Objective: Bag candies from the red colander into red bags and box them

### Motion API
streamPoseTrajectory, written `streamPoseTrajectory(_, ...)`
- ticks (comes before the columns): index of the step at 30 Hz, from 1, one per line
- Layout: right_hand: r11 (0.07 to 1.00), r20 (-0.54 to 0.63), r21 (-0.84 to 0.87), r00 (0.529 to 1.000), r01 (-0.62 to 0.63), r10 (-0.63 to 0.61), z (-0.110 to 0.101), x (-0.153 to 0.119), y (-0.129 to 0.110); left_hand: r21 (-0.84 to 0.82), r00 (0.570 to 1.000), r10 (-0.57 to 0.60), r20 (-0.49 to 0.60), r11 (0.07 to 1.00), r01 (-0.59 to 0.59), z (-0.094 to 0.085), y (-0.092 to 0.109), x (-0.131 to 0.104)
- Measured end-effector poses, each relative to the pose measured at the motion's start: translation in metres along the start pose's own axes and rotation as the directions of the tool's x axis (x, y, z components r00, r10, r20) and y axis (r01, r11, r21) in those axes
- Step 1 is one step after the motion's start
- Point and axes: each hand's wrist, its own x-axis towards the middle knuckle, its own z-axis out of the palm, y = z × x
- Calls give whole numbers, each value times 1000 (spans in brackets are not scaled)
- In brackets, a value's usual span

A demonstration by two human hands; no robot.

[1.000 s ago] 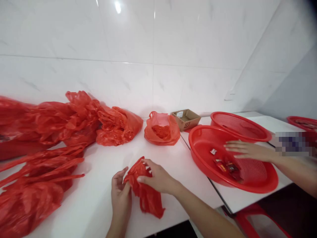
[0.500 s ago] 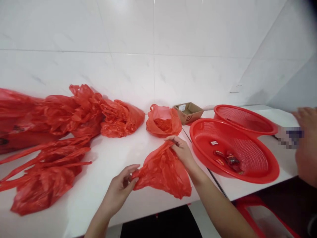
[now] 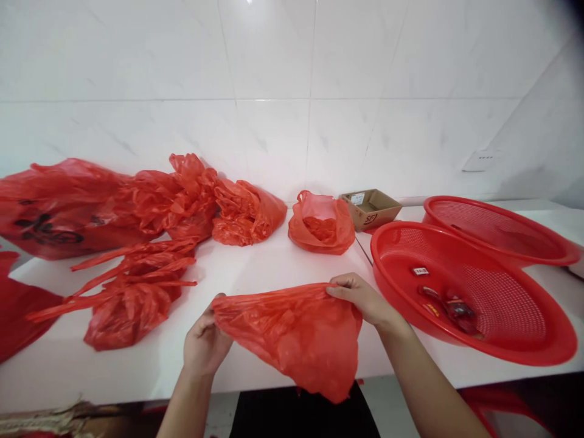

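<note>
A thin red plastic bag (image 3: 296, 340) is stretched between my two hands above the table's front edge. My left hand (image 3: 207, 340) pinches its left corner, fingers closed. My right hand (image 3: 358, 297) grips its upper right edge between thumb and fingers. The bag's top edge runs nearly straight from hand to hand, and its lower part hangs down. Behind it stands an open red bag (image 3: 322, 225) with crumpled red plastic inside. To the left lies a bundled red bag (image 3: 132, 310) with long handles.
More red bags (image 3: 249, 213) line the wall at left. A cardboard box (image 3: 371, 210) stands behind the open bag. Two red baskets are at right; the nearer basket (image 3: 502, 304) holds several small packets. Red plastic (image 3: 22, 310) lies at the far left.
My hands have moved apart and the bag is now pulled wide between them. The view has turned left, and the other person's hand at the right is out of view.
</note>
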Motion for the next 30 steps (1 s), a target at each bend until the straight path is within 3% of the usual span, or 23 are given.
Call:
streamPoseTrajectory(4, 993, 55, 54, 993, 106, -109, 0, -10, -3, 225, 992, 35, 123, 972, -62, -5, -4, 10)
streamPoseTrajectory(8, 937, -97, -264, 960, 230, -263, 6, -15, -19, 344, 979, 157, 130, 919, -193, -9, 3, 11)
streamPoseTrajectory(12, 815, -139, -478, 887, 328, -440, 13, -18, -27, 434, 964, 183, 192, 865, -251, -3, 8, 5)
streamPoseTrajectory(14, 718, -187, -582, 796, 383, -576, 20, -20, -26, 510, 954, 250, 163, 807, -298, 0, 8, 4)
streamPoseTrajectory(15, 621, -187, -660, 708, 423, -681, 24, -21, -24, 543, 939, 323, 117, 771, -333, 1, 8, 4)
streamPoseTrajectory(17, 365, -73, -792, 519, 489, -852, 36, -22, -18, 588, 881, 474, -3, 713, -382, 3, 8, 2)
streamPoseTrajectory(18, 247, 21, -824, 463, 511, -886, 44, -22, -13, 603, 859, 509, -51, 701, -380, 4, 8, 1)
streamPoseTrajectory(19, 156, 121, -832, 450, 532, -885, 51, -21, -7, 622, 859, 506, -75, 697, -356, 6, 8, -2)
streamPoseTrajectory(21, 73, 283, -821, 516, 566, -809, 65, -20, 10, 669, 916, 396, -56, 696, -260, 12, 6, -8)
streamPoseTrajectory(24, 92, 406, -810, 668, 579, -624, 83, -23, 39, 752, 980, 199, 3, 645, -133, 23, -5, -15)
streamPoseTrajectory(28, 227, 412, -810, 800, 541, -437, 94, -33, 56, 854, 980, 199, -1, 510, -103, 29, -28, -12)
streamPoseTrajectory(30, 301, 316, -837, 853, 456, -415, 92, -33, 53, 833, 973, 229, 11, 536, -136, 29, -37, -9)
